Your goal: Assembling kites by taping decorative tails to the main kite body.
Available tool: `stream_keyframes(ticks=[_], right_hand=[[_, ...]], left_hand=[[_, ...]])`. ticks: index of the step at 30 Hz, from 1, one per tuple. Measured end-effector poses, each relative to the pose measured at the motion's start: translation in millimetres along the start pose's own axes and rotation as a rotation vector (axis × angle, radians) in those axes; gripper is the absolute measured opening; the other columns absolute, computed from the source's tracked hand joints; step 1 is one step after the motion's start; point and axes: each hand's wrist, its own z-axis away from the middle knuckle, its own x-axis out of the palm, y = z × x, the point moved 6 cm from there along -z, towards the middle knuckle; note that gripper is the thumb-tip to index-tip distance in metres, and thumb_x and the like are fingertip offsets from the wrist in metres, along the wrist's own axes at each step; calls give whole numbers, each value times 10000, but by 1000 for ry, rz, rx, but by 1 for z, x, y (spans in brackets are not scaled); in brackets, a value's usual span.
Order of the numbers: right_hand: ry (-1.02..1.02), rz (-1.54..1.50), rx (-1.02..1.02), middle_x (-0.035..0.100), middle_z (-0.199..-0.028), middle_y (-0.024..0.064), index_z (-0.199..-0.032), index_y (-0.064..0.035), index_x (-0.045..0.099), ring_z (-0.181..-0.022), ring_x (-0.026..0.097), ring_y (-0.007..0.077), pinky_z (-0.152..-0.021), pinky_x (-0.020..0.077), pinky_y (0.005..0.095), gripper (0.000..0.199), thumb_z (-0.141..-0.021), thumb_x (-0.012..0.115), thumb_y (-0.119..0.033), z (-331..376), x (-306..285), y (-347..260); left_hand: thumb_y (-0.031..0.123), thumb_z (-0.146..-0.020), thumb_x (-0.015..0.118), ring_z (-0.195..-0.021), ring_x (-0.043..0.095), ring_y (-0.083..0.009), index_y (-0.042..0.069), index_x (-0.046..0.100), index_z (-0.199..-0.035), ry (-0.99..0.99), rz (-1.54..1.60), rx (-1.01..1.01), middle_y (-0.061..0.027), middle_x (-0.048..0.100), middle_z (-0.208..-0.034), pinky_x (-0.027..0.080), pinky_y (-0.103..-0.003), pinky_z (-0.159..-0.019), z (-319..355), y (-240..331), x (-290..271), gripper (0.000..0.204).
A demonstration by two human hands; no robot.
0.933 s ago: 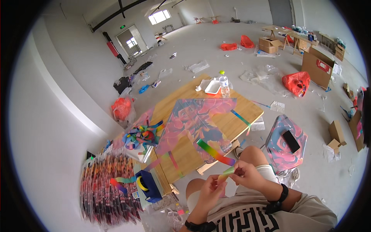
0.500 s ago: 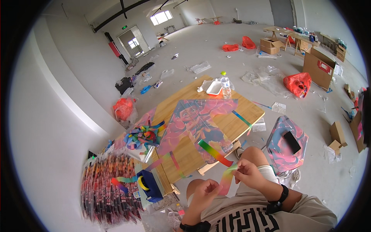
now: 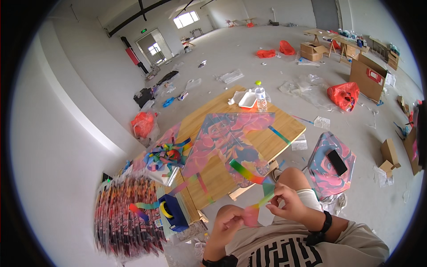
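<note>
A rainbow-coloured strip, ribbon-like and thin, runs slack between my two hands above my lap. My left hand pinches its pink end. My right hand has thumb and fingers closed on the green and blue part. Just beyond my right hand, another rainbow strip sticks out over a patterned sheet on the wooden table; whether it joins the held strip I cannot tell. More strips hang at the table edge, and a heap of coloured ribbon pieces lies at the table's left.
Left of my legs stand a blue tape dispenser and a stack of plastic-wrapped goods. A water bottle and white tray sit on the table's far side. A patterned stool holds a phone. Cardboard boxes and wrappers litter the floor.
My left hand has moved slightly left and turned, drawing the pink end with it. The strip now spans a wider gap, its blue-green part showing above my right hand.
</note>
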Motion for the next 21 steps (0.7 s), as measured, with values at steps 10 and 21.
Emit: stream_keyframes(ticks=[10, 21], right_hand=[[-51, -314, 207, 650, -934, 77, -994, -7, 596, -748, 627, 127, -662, 511, 250, 29, -968, 591, 6, 22, -4, 28], [-97, -224, 218, 648, -957, 62, -1070, -22, 648, -794, 630, 113, -684, 499, 241, 130, -941, 655, -14, 3, 10, 12]], left_hand=[[-191, -878, 509, -1008, 645, -211, -56, 647, -1116, 296, 195, 163, -108, 614, -1068, 514, -317, -902, 2, 8, -9, 306], [44, -958, 603, -867, 577, -124, 16, 636, -993, 60, 124, -27, -23, 612, -902, 459, -271, -808, 3, -17, -7, 55]])
